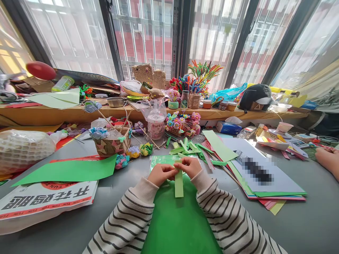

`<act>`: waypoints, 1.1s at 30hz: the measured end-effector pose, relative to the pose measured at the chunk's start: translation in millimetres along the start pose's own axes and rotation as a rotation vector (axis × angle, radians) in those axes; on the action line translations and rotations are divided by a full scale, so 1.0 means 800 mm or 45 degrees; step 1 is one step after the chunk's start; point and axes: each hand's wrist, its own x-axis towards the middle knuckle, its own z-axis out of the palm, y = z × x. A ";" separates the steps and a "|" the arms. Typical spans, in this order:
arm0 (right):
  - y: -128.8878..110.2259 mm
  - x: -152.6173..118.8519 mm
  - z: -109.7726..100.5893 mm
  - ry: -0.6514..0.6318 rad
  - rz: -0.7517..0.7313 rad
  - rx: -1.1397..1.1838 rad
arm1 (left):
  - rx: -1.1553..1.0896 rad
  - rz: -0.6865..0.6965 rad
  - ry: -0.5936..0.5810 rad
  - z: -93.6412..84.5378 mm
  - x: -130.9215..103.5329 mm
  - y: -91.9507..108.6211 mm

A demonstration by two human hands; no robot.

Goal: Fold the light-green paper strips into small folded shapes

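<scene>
A light green paper strip (179, 185) hangs down from my fingers over a green sheet (180, 222) lying before me. My left hand (162, 174) pinches the strip's upper left side between thumb and fingers. On its upper right side, my right hand (191, 167) grips the same strip, the fingertips of both hands almost touching. The strip's top end is partly covered by my fingers. Just beyond my hands lies a loose pile of green paper strips (186, 146).
A stack of coloured paper (265, 169) lies to the right, a green paper piece (71, 170) to the left. Behind stand a basket of paper flowers (112, 146) and a plastic cup (156, 125). Another person's hand (328, 158) shows at the right edge.
</scene>
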 end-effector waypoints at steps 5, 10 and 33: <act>-0.001 -0.001 0.002 0.006 0.046 0.071 | 0.014 0.001 0.001 0.000 0.003 -0.005; -0.003 -0.003 0.001 0.005 0.051 0.076 | 0.024 0.002 0.015 0.000 0.003 -0.005; -0.003 -0.001 -0.005 0.007 0.121 0.208 | 0.064 0.022 0.030 0.001 -0.002 0.006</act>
